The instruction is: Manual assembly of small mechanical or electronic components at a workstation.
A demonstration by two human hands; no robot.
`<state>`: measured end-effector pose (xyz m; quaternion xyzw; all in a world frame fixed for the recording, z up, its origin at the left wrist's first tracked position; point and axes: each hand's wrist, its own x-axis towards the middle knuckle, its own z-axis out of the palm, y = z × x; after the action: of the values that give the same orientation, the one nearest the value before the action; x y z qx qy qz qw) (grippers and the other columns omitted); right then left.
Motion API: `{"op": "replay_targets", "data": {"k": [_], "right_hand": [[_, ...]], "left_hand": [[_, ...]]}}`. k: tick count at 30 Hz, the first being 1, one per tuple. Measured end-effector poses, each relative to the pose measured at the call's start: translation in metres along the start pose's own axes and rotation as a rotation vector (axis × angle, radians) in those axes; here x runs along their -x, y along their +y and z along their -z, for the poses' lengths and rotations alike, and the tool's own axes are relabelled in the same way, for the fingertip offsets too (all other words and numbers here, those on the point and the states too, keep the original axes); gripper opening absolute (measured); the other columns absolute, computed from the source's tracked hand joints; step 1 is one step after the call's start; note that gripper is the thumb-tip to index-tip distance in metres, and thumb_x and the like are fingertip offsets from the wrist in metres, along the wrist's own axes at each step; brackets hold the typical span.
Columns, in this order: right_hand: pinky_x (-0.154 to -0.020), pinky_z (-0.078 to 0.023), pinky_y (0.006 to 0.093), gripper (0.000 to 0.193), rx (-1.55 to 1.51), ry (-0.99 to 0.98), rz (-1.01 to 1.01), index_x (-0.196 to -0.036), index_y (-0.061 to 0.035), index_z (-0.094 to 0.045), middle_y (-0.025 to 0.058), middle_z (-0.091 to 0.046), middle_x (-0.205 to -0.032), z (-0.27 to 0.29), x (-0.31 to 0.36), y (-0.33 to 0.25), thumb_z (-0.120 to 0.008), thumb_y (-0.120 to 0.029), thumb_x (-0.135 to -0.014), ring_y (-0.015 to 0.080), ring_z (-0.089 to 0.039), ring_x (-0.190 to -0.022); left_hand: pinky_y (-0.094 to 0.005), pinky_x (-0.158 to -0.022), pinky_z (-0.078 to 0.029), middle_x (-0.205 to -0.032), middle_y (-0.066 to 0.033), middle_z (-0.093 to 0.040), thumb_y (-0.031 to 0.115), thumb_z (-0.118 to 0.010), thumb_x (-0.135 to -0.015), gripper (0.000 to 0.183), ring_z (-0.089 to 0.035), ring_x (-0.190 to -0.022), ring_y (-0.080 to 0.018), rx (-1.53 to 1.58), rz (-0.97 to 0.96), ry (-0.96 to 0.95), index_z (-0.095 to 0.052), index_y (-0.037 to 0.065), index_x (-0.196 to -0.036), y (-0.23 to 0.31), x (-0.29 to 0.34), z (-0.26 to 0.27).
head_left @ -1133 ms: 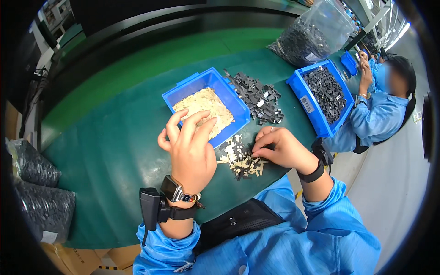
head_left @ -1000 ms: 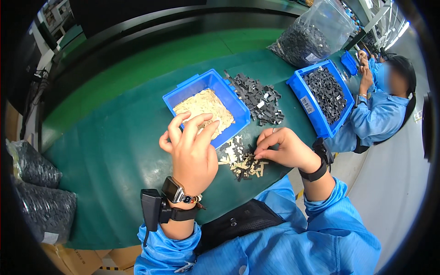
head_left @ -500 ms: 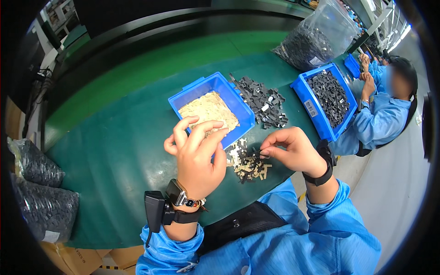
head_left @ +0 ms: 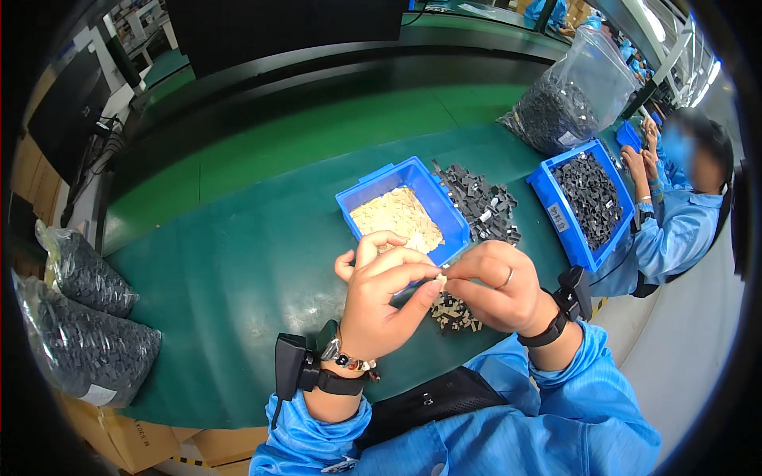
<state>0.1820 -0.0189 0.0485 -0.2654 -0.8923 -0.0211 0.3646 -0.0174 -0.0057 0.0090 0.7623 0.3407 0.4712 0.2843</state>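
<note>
My left hand (head_left: 387,297) and my right hand (head_left: 502,287) meet at their fingertips, thumb and forefinger pinched on each side. Between them is a small cream-coloured piece (head_left: 441,280); whether a dark part is joined to it is hidden by the fingers. Just beyond the hands stands a blue bin (head_left: 456,228) holding many flat cream pieces (head_left: 397,218). Loose small black pieces (head_left: 481,203) are heaped against its right side. Partly covered by my right hand, a mixed pile of cream and black bits (head_left: 456,315) lies on the green table (head_left: 238,317).
Farther right, another blue bin (head_left: 562,228) is full of black pieces, with a clear bag (head_left: 559,111) of dark parts behind it. Filled plastic bags (head_left: 99,349) sit at the left edge. A co-worker in blue (head_left: 675,214) works at the right. Cardboard boxes (head_left: 127,436) stand lower left.
My right hand has come up from the mixed pile, and its fingertips now meet the left hand's. The left fingers have closed into a pinch. The whole view has shifted slightly.
</note>
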Motion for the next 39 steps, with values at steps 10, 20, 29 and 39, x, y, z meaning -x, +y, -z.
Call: {"op": "replay_targets", "data": {"k": [10,20,29,39], "right_hand": [[-0.065,-0.052,0.0341,0.021,-0.117,-0.078,-0.253,-0.092,-0.002,-0.07,0.0081,-0.067,-0.086,0.001,0.009,0.001,-0.075,-0.002,-0.072,0.0252,-0.065,-0.076],[-0.068,-0.053,0.032,0.015,-0.449,0.033,-0.583,-0.093,0.0012,-0.07,0.0136,-0.069,-0.083,-0.012,-0.006,-0.008,-0.067,0.007,-0.079,0.0256,-0.068,-0.076],[-0.07,-0.054,0.031,0.013,-0.523,0.215,-0.559,-0.09,0.002,-0.068,0.013,-0.069,-0.084,-0.02,-0.012,-0.009,-0.066,0.009,-0.079,0.0231,-0.068,-0.077],[-0.07,-0.053,0.0328,0.014,-0.363,0.158,-0.482,-0.09,0.0017,-0.067,0.0134,-0.067,-0.085,-0.024,-0.018,-0.008,-0.066,0.008,-0.078,0.0258,-0.067,-0.078]], "left_hand": [[-0.0385,-0.094,-0.03,-0.086,0.0023,-0.068,0.011,-0.07,-0.081,0.002,-0.057,-0.102,-0.019,0.011,0.089,0.06,-0.069,0.012,-0.083,-0.003,0.001,-0.002],[-0.0433,-0.096,-0.021,-0.088,0.0029,-0.069,0.01,-0.074,-0.078,0.011,-0.057,-0.103,-0.0171,0.094,0.151,0.106,-0.07,0.014,-0.087,-0.003,0.002,-0.006],[-0.0406,-0.097,-0.021,-0.091,0.0038,-0.071,0.016,-0.073,-0.079,0.008,-0.056,-0.109,-0.0174,0.098,0.13,0.049,-0.073,0.015,-0.087,-0.011,0.004,-0.002],[-0.0387,-0.097,-0.023,-0.089,0.0047,-0.071,0.015,-0.072,-0.08,0.006,-0.056,-0.107,-0.0183,0.128,0.108,0.087,-0.073,0.015,-0.087,-0.01,0.002,-0.002]]}}
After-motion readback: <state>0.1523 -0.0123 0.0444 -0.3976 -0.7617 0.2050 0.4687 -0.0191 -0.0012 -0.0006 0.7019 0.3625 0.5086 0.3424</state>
